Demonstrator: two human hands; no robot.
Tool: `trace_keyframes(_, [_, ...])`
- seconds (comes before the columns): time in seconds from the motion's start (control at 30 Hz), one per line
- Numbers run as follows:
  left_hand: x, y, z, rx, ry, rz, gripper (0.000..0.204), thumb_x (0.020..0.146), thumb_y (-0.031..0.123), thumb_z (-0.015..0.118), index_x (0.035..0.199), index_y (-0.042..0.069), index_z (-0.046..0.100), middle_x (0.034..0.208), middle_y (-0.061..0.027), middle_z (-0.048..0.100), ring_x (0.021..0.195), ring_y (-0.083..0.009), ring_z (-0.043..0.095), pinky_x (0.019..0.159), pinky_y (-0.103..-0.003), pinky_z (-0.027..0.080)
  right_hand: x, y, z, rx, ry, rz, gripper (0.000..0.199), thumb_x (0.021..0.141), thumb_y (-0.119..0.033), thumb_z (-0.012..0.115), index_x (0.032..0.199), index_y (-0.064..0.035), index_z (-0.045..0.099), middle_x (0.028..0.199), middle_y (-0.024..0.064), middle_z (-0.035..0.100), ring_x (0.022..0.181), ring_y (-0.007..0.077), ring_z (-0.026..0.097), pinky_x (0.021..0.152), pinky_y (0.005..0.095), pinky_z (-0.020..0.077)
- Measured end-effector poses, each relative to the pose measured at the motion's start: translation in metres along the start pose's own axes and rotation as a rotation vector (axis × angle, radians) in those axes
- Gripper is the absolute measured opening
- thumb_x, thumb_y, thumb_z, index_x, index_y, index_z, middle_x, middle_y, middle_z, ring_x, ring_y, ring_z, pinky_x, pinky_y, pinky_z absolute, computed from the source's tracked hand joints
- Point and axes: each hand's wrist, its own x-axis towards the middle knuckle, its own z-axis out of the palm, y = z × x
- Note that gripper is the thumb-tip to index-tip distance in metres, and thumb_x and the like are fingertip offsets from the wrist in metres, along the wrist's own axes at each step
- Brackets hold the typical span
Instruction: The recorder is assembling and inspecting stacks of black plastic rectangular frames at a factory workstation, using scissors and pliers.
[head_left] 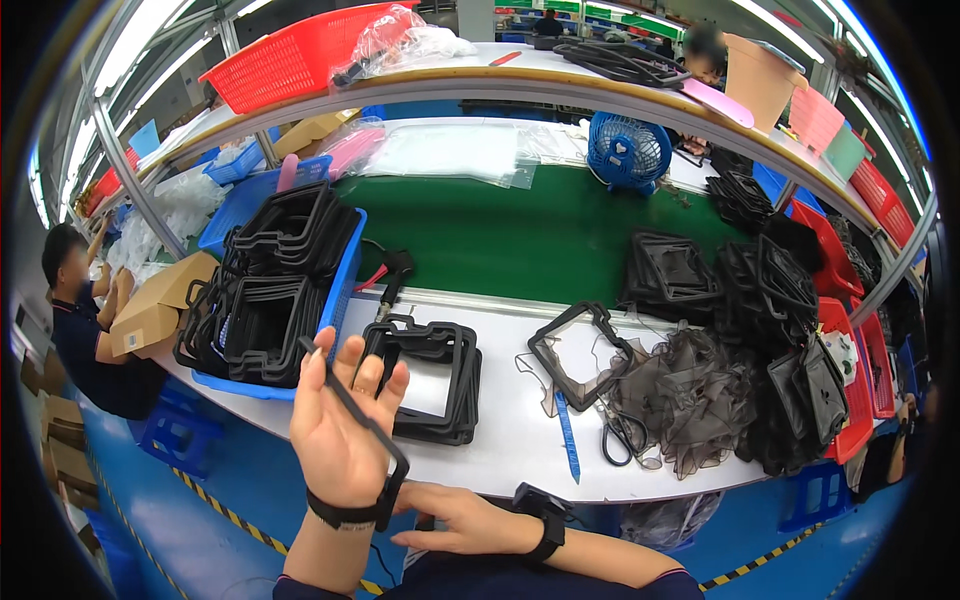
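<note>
While the left hand point(345, 445), palm upturned, holds a black frame point(372, 427) loosely across its half-curled fingers, the right hand point(460, 517) lies near that frame's lower end; whether it grips anything cannot be told. The held frame is at the near left of the frame stack point(462, 397). Left of the stack stands a blue basket point(351, 270); to its right lie a loose frame point(552, 374), a blue strip point(567, 440) and crumpled mesh point(695, 400).

- Navy short sleeves point(640, 588) with thin red trim point(672, 574)
- Black band point(340, 514) with pale markings, left wrist point(335, 493)
- Plain black strap point(551, 537), right wrist point(524, 535)
</note>
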Motion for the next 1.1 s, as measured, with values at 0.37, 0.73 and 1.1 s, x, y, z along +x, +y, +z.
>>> trace_keyframes(0.37, [0.126, -0.056, -0.077, 0.211, 0.27, -0.225, 0.018, 0.09, 0.009, 0.049, 0.106, 0.005, 0.042, 0.109, -0.0123, 0.048, 0.101, -0.0289, 0.051, 0.095, -0.056, 0.037, 0.021, 0.049, -0.088, -0.819, 0.663, 0.155, 0.022, 0.083, -0.016, 0.062, 0.095, 0.0022, 0.06, 0.085, 0.0153, 0.062, 0.075, 0.0264, 0.064, 0.065, 0.0374, 0.0526])
trace_keyframes(0.73, [0.11, -0.024, -0.073, 0.63, 0.048, -0.361, 0.03, 0.086, 0.012, 0.06, 0.109, -0.006, 0.049, 0.107, -0.0132, 0.053, 0.097, -0.0238, 0.056, 0.084, -0.035, 0.049, -0.007, 0.092, -0.161, -1.213, 0.655, 0.619, 0.016, 0.074, -0.013, 0.06, 0.083, 0.0005, 0.059, 0.081, 0.018, 0.062, 0.068, 0.0348, 0.063, 0.062, 0.0421, 0.0527])
trace_keyframes(1.1, [0.0, -0.092, -0.048, 0.478, -0.015, -0.803, 0.052, 0.096, 0.038, 0.048, 0.13, 0.001, 0.041, 0.118, -0.0152, 0.055, 0.107, -0.0253, 0.058, 0.086, -0.035, 0.049, -0.09, -0.008, -0.09, -1.038, 0.56, -0.023, 0.021, 0.073, -0.006, 0.066, 0.091, -0.0005, 0.057, 0.084, 0.0103, 0.061, 0.071, 0.0255, 0.063, 0.06, 0.0319, 0.053])
